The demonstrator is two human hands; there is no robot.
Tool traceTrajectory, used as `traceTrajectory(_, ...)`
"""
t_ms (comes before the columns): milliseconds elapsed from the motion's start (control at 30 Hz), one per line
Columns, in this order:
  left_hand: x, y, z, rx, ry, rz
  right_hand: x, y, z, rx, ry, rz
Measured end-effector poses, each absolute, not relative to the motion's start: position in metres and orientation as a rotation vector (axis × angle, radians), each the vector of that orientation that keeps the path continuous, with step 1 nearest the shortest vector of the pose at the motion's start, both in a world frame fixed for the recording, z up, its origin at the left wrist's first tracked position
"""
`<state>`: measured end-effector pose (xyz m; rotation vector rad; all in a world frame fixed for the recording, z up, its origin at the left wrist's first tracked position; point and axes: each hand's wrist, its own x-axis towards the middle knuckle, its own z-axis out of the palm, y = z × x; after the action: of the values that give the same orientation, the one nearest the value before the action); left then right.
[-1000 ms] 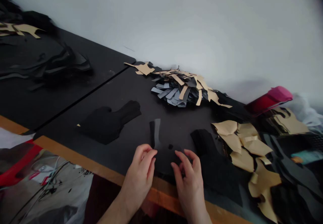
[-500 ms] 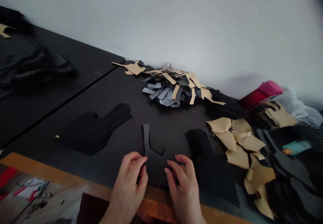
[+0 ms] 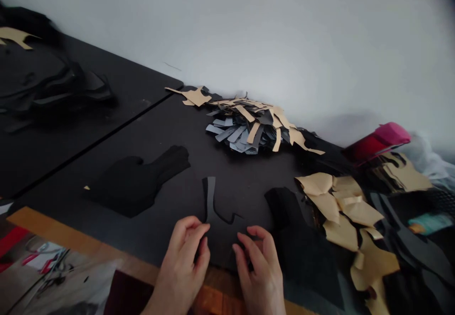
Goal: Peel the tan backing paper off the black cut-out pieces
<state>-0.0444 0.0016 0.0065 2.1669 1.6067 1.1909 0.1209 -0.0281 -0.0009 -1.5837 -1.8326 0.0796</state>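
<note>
A thin dark-grey cut piece (image 3: 211, 199) with a narrow upright strip and a curved notch lies low between my two hands, at the table's near edge. A black layer shows along the left of its strip. My left hand (image 3: 186, 263) has thumb and fingertips pinched at its left side. On its right side, my right hand (image 3: 259, 270) curls its fingertips at the edge; the exact contact is hard to see against the dark table. Larger black cut pieces flank the hands: one on the left (image 3: 124, 184) and one on the right (image 3: 305, 253).
A heap of grey and tan strips (image 3: 245, 128) lies against the wall. Crumpled tan pieces (image 3: 341, 229), a pink-and-red object (image 3: 378, 142), a teal bottle (image 3: 432, 222) and a tan stack (image 3: 405, 173) are at right. Black stacked pieces (image 3: 53, 78) lie at far left.
The view has shifted slightly, so the table's contents appear further right. Between my hands, the piece's notch and right tip show a different outline, with more black beside the strip. Both hands keep nearly the same pose.
</note>
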Motion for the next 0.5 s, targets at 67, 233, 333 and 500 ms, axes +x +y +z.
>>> traceTrajectory(67, -0.0438, 0.0017, 0.0073, 2.157, 1.606, 1.197, 0.1229, -0.0285, -0.0028, -1.575, -1.856, 0.081)
traceTrajectory(233, -0.0417, 0.0019, 0.0084, 2.113, 1.59, 1.216, 0.1249, -0.0276, -0.0046, -1.554, -1.876, 0.047)
traceTrajectory(333, -0.0403, 0.002, 0.0098, 2.076, 1.564, 1.238, 0.125, -0.0266, -0.0045, -1.554, -1.894, 0.026)
traceTrajectory(500, -0.039, 0.0022, 0.0122, 2.003, 1.524, 1.27, 0.1262, -0.0261, -0.0043, -1.56, -1.906, 0.023)
